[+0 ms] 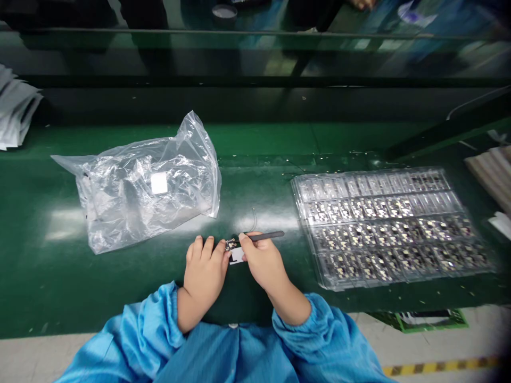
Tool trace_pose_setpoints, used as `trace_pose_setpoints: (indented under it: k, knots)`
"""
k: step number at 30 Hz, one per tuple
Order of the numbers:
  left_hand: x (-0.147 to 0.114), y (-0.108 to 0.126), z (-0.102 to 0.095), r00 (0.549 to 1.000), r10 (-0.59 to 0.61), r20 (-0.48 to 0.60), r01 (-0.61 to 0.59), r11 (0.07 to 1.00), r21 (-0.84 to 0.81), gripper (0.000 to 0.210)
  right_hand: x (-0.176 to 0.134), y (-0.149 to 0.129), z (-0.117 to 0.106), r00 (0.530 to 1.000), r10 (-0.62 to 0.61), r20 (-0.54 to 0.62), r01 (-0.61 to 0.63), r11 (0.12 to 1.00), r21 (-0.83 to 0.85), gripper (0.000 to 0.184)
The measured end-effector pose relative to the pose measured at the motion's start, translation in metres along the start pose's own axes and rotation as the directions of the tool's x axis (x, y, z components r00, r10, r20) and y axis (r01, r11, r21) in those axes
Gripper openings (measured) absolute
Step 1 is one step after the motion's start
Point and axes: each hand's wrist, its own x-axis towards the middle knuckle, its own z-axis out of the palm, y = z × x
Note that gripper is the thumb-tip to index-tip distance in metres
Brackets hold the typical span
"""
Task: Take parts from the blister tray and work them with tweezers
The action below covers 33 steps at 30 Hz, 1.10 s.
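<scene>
My left hand point(204, 268) rests on the green mat point(48, 266) and pinches a small circuit part point(230, 245) with a white label piece point(237, 255) under it. My right hand point(261, 260) grips dark tweezers point(266, 236), whose tip meets the small part between both hands. A thin wire point(254, 219) curls just beyond the tweezers. Both wrists wear blue sleeves.
A crumpled clear plastic bag point(139, 186) with a white sticker lies to the left. A clear blister tray point(393, 226) with several rows of small parts sits to the right. Stacked sheets point(14, 109) lie at the far left, more items point(493, 170) at the far right edge.
</scene>
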Motion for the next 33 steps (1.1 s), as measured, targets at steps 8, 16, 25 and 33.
trace_pose_setpoints:
  k: [8,16,25,33]
  knots:
    - [0.0,0.0,0.001,0.997,0.052,0.061,-0.054,0.998,0.026,0.028,0.001,0.001,0.0,1.0,-0.026,0.016,0.026,1.0,-0.001,0.029]
    - [0.003,0.001,-0.001,0.992,0.114,0.062,-0.118,0.99,0.079,0.028,0.001,0.004,0.0,1.0,-0.024,-0.018,0.025,0.997,0.071,0.031]
    - [0.007,0.001,-0.005,0.983,0.17,0.075,-0.178,0.978,0.113,0.027,0.006,0.015,-0.001,0.997,0.071,-0.02,-0.063,0.961,0.269,0.041]
    - [0.004,-0.005,0.002,0.991,0.129,-0.027,-0.129,0.992,0.014,0.026,0.011,0.026,-0.001,0.997,0.073,0.032,-0.08,0.89,0.448,0.041]
